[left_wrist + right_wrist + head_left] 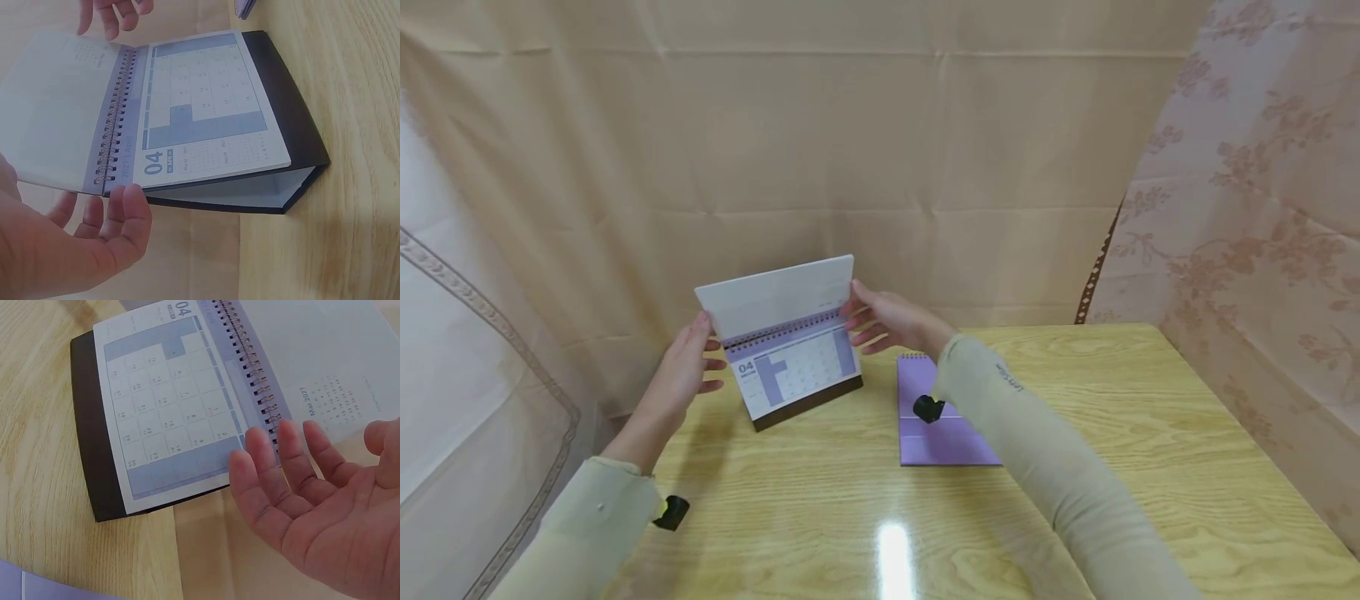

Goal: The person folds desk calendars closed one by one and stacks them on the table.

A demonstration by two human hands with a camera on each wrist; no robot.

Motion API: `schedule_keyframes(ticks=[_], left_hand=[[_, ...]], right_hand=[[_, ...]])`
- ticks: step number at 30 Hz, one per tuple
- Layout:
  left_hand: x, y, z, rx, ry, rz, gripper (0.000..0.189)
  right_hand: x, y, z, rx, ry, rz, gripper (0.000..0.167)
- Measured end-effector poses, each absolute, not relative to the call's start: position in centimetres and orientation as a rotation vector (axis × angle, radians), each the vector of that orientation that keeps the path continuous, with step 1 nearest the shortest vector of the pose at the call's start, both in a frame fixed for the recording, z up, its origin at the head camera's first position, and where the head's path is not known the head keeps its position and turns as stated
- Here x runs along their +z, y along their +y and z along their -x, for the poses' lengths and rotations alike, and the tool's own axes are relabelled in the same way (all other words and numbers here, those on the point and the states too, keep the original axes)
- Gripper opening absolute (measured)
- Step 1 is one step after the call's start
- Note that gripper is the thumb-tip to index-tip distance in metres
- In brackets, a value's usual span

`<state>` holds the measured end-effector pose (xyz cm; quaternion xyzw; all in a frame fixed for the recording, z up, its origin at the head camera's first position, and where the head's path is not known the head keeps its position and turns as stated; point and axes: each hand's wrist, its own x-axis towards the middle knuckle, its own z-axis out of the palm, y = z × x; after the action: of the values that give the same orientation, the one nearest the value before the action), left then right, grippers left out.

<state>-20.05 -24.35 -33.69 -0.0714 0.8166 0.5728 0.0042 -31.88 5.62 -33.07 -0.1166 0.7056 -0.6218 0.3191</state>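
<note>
A desk calendar (801,367) with a spiral binding and a dark base stands tilted on the table, its "04" month page facing me. Above the binding, a white sheet (775,292) is raised. My left hand (683,371) grips the left edge, its thumb at the raised sheet and fingers curled at the end of the binding. On the other side, my right hand (325,506) has its fingers spread and loosely bent, fingertips right at the edge by the binding. Its thumb (381,437) lies close to the raised sheet.
A purple spiral-bound stand (936,450) lies to the right, partly under my right forearm. Behind the wooden table (805,517) hangs a beige curtain (880,150), with patterned cloth (1262,208) on the right.
</note>
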Motion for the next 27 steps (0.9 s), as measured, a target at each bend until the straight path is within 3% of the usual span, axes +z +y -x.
schedule_keyframes(ticks=[21, 27], left_hand=[[-33.4, -24.1, 18.6, 1.849, 2.299, 0.193, 0.093], [-33.6, -23.7, 17.9, 1.978, 1.959, 0.125, 0.067]], right_hand=[[-33.2, 6.2, 31.9, -1.677, 1.749, 0.349, 0.063], [-33.4, 6.5, 31.7, -1.648, 1.74, 0.36, 0.057]])
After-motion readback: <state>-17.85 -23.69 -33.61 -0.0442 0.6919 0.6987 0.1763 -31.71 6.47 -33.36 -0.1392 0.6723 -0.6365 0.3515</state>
